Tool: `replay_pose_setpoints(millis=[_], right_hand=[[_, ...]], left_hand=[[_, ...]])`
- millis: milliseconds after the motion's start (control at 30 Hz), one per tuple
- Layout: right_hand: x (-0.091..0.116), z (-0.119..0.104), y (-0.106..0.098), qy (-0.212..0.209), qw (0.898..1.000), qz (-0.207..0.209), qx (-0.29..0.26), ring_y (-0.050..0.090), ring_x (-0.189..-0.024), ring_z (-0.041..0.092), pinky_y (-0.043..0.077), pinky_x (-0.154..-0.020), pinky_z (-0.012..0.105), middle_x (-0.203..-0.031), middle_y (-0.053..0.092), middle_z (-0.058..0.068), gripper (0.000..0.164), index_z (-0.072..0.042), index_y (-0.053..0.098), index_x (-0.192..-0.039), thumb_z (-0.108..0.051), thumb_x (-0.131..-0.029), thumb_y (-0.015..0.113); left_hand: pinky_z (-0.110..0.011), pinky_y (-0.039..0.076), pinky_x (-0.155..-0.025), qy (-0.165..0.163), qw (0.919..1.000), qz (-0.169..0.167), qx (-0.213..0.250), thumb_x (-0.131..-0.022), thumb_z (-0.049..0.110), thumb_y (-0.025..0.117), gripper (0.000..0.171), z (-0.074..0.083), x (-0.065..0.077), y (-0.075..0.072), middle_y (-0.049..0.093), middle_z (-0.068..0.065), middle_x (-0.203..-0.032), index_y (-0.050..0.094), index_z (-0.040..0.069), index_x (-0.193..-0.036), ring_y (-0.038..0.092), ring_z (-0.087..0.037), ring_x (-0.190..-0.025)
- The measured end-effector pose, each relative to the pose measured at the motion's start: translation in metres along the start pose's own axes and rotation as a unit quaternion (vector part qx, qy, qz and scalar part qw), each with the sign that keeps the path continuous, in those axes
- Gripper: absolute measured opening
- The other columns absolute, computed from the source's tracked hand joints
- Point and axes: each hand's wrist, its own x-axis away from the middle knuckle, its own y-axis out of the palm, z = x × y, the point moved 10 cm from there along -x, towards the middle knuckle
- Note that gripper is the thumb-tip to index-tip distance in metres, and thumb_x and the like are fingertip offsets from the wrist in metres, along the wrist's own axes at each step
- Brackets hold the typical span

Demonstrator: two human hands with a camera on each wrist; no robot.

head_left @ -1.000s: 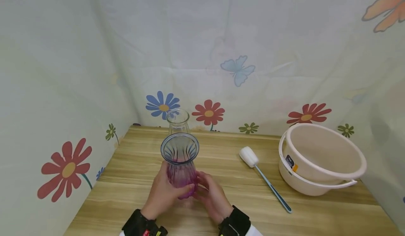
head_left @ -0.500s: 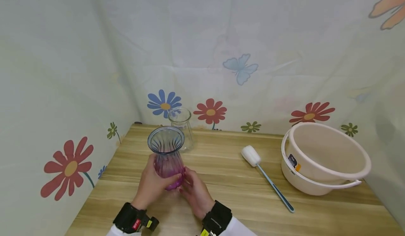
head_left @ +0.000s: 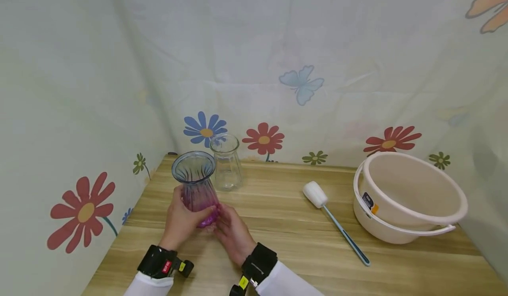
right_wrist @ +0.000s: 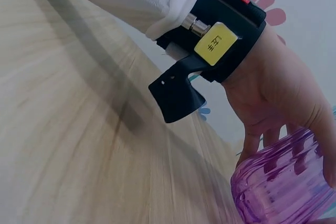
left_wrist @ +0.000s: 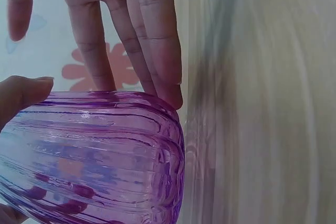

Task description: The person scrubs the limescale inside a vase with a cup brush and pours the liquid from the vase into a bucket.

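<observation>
- Shifted toward ten o'clock since a second ago: the blue-and-purple glass vase (head_left: 200, 194), now near eight o'clock from the clear glass jar (head_left: 227, 172).
- Left hand (head_left: 178, 221): thumb and fingers clamped around the vase.
- Right hand (head_left: 234, 233): fingers fairly straight, tips touching its lower side at four o'clock.
- White-headed brush (head_left: 344, 233) and beige bucket (head_left: 390, 232): around three o'clock.

"How is the space enclosed?"
"It is walled by pale cloth (head_left: 238, 31), printed with flowers (head_left: 263, 140) and butterflies (head_left: 303, 84)."
"And below?"
"A table (head_left: 285, 216) surfaced in streaked wood grain is seen, softly lit and faintly shadowed."
</observation>
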Motion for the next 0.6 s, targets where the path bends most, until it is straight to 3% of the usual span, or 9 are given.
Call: replay_pose_setpoints(millis=[267,600], right_hand=[[-0.022,0.006,0.01,0.003,1.0,-0.026,0.001,0.021,-0.158,0.042,0.016,-0.129,0.054,-0.168,0.025,0.024,0.071,0.002,0.036,-0.156,-0.047,-0.104,0.045],[-0.042,0.018,0.014,0.018,0.999,-0.043,0.01,0.016,-0.159,0.042,0.016,-0.129,0.055,-0.17,0.02,0.024,0.075,-0.002,0.033,-0.159,-0.05,-0.103,0.046]], left_hand=[[-0.062,0.042,-0.113,-0.007,0.9999,0.01,-0.002,-0.073,0.04,0.094,0.106,-0.009,-0.012,-0.014,0.05,-0.026,-0.15,0.032,0.007,-0.151,0.052,-0.044,-0.137],[-0.062,0.039,-0.116,-0.026,0.9996,0.003,-0.007,-0.074,0.043,0.093,0.11,-0.023,-0.022,-0.021,0.045,-0.027,-0.154,0.027,0.007,-0.154,0.047,-0.045,-0.141]])
